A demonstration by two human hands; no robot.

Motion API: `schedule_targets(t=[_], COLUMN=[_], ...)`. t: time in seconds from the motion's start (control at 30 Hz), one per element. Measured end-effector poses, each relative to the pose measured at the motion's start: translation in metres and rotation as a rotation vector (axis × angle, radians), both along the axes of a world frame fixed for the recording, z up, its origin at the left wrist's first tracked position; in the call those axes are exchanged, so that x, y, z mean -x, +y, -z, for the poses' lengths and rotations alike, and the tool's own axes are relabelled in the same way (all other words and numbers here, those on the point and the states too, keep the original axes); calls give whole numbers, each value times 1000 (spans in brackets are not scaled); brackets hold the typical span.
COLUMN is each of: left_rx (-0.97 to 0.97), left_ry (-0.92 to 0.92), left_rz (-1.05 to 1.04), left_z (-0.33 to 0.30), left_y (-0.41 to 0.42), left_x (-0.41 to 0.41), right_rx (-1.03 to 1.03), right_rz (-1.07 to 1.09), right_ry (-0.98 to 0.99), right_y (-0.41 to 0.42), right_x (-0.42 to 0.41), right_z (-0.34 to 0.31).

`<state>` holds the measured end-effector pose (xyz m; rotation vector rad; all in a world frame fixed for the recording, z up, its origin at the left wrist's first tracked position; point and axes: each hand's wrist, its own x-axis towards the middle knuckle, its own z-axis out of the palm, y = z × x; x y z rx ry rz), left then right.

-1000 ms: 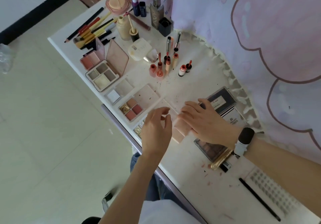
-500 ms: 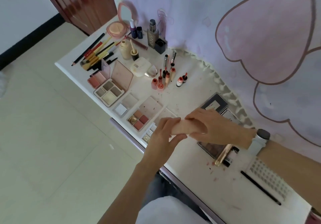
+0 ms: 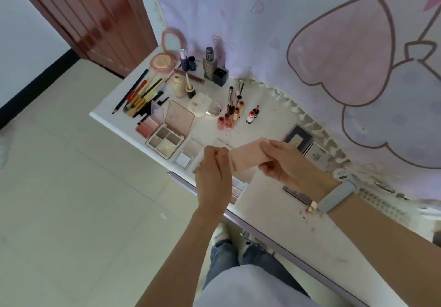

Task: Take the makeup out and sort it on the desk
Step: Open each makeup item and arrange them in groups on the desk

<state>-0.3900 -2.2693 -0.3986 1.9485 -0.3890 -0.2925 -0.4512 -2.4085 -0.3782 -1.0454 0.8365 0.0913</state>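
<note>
Both hands hold a flat peach-pink makeup case [image 3: 248, 157] in the air above the white bench [image 3: 286, 213]. The right hand [image 3: 290, 165] grips its right end, fingers [image 3: 276, 145] curled over the top edge. The left hand [image 3: 213, 175] pinches the left end, fingers together on it.

I see the bench [image 3: 281, 213] running from far left to near right, with pencils and brushes [image 3: 140, 94] at its far-left end. Right of them stand bottles [image 3: 210, 64] along the back, open palettes [image 3: 165, 137] by the front edge, and small tubes [image 3: 232, 116] between, further right.
</note>
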Motion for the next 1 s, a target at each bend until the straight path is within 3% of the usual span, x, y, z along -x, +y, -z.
schedule_targets(t=[0.1, 0.17, 0.3, 0.4, 0.6, 0.73, 1.0], left_rx=[207, 207, 52, 23, 123, 219, 172], left_ry=[396, 550, 289, 117, 443, 560, 665], left_rz=[-118, -23, 248, 207, 27, -134, -314], left_z=[-7, -8, -4, 0, 0, 11, 44], left_y=[-1, 2, 11, 10, -10, -30, -33], left_x=[-7, -11, -2, 14, 52, 74, 62], right_rx=[57, 109, 137, 84, 105, 180, 310], right_rz=[35, 53, 46, 38, -47, 4, 17], right_ry=[-49, -35, -13, -30, -51, -36, 131], right_y=[4, 3, -7, -17, -45, -65, -102], right_x=[-1, -2, 2, 10, 38, 50, -5], right_z=[-3, -4, 2, 4, 14, 24, 57])
